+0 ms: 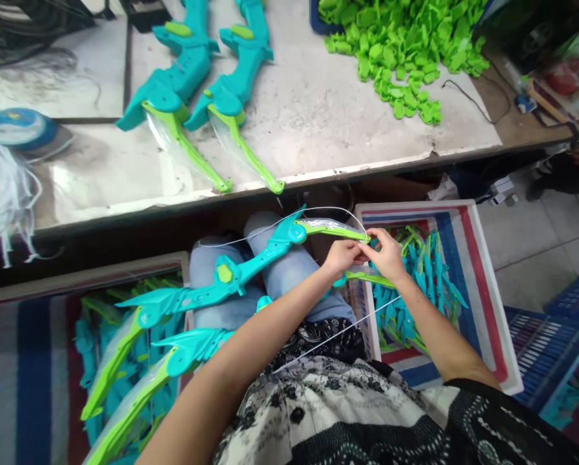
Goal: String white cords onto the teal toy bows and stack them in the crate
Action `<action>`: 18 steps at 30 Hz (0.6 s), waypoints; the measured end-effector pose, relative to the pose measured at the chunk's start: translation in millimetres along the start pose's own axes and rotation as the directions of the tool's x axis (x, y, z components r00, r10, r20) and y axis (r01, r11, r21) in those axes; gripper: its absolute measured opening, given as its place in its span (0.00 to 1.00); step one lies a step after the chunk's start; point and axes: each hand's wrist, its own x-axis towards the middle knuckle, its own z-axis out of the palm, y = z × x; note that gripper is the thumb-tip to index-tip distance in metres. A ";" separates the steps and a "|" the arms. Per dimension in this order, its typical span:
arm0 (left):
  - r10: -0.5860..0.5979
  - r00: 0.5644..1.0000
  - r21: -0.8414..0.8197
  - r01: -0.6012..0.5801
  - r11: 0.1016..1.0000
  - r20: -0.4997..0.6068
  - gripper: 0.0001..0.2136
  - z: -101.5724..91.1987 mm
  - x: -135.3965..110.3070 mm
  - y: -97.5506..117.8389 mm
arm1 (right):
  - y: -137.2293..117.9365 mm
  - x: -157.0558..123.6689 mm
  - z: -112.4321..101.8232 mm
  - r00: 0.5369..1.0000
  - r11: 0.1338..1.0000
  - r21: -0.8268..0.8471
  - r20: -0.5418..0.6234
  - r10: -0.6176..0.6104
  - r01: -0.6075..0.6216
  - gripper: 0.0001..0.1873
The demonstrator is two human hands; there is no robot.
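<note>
A teal and green toy bow point(270, 255) lies across my lap, its green limb pointing right. At that limb's tip, my left hand point(345, 255) and my right hand point(385, 255) meet with fingertips pinched together. A white string point(337, 208) loops from the tip over the bow to the left, and my fingers are closed on its end. Exactly how the string sits at the tip is hidden by the fingers. Under my forearms, a second toy bow point(192, 347) rests on my lap, partly covered, with a white cord stretched near it.
Two more toy bows point(243, 84) lie on the workbench point(299, 123). A heap of green plastic parts point(405, 51) spills from a blue tray. At left are a blue spool point(22, 129) and hanging white strings point(3, 187). Crates of bows stand left point(185, 271) and right point(487, 290).
</note>
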 end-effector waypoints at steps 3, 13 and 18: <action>0.093 0.995 0.131 -0.087 0.988 -0.041 0.10 -24.6 -16.1 5.5 | -4.7 5.9 3.1 0.997 1.000 -0.018 0.077 0.005 -0.004 0.20; 0.301 0.791 -0.004 -0.359 0.933 -0.532 0.08 -193.3 -190.5 47.4 | -3.4 14.2 8.1 0.995 0.954 -0.292 0.097 -0.038 0.064 0.31; 0.280 0.552 -0.168 -0.626 0.761 -0.785 0.16 -226.4 -273.9 33.9 | 2.5 19.1 -0.3 0.991 0.913 -0.407 0.124 0.051 0.004 0.36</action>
